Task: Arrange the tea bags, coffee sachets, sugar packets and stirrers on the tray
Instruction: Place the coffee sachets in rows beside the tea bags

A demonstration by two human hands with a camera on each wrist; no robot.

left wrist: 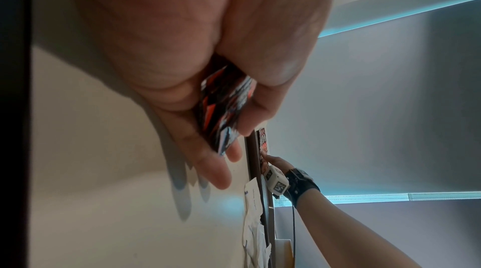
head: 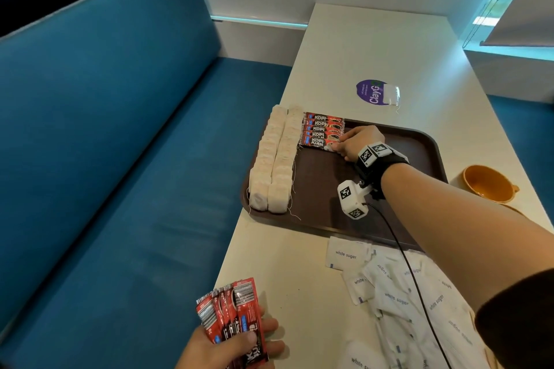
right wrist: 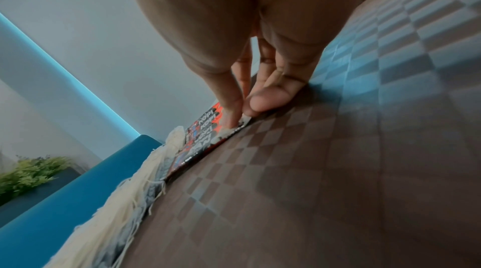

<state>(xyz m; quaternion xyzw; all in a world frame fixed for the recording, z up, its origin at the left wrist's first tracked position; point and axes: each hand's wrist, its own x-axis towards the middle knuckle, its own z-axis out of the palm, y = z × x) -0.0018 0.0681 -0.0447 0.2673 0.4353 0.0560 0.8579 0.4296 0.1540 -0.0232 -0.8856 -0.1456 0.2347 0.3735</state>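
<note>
Dark brown plastic tray (head: 389,141) on pale bench (head: 374,48), checkered texture visible in right wrist view. Along left side of tray: two rows of white tea bags (head: 274,159), running near to far, strings trailing onto tray floor. Just right of far end of those rows: overlapping stack of red and black coffee sachets (head: 322,130), labelled "KOPI JUAN", laid crosswise. Right hand (head: 358,142) reached onto tray, thumb and fingertips (right wrist: 231,116) pinching right end of nearest sachet in stack, sachet lying flat against tray. Left hand (head: 236,344) at near left edge of bench, fingers and thumb curled round a fanned bundle of sachets (head: 232,314), barcodes uppermost. Loose heap of white sugar packets (head: 398,293) on bench near tray's near rim, printed "white sugar", overlapping one another. Single tea bag (head: 391,94) beyond far rim of tray, resting partly on purple round sticker (head: 370,93). Orange cup (head: 487,184) on bench just right of tray. Blue upholstered seat (head: 120,129) left of bench. Black wrist strap with white marker block (head: 352,199) and cable on right forearm.
</note>
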